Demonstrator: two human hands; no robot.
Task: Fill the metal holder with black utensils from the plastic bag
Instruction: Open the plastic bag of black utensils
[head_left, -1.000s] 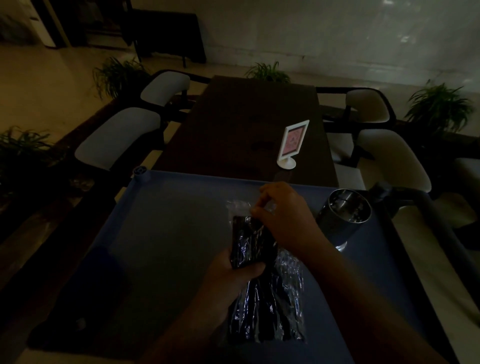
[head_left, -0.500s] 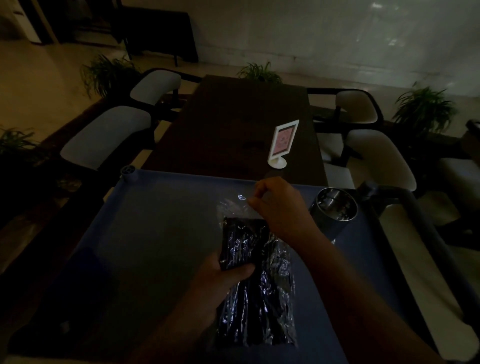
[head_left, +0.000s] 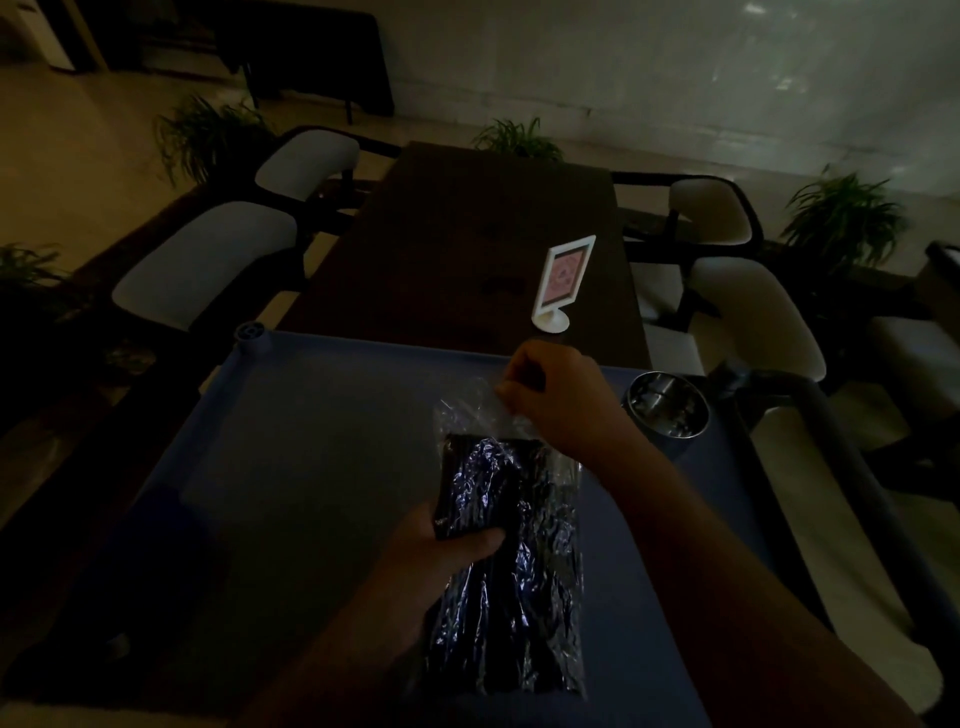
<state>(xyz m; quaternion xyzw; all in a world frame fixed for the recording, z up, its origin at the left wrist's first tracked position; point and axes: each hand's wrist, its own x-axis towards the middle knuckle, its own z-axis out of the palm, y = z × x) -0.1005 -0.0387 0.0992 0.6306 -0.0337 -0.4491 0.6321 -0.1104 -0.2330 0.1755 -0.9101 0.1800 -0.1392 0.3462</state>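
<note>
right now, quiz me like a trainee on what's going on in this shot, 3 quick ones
1. True or false: the right hand pinches the clear top end of the plastic bag.
2. Multiple choice: the metal holder stands A) left of the bag, B) right of the bag, C) inside the bag.
3. Short answer: which hand grips the bag around its dark middle part?

Key
1. True.
2. B.
3. The left hand.
</note>
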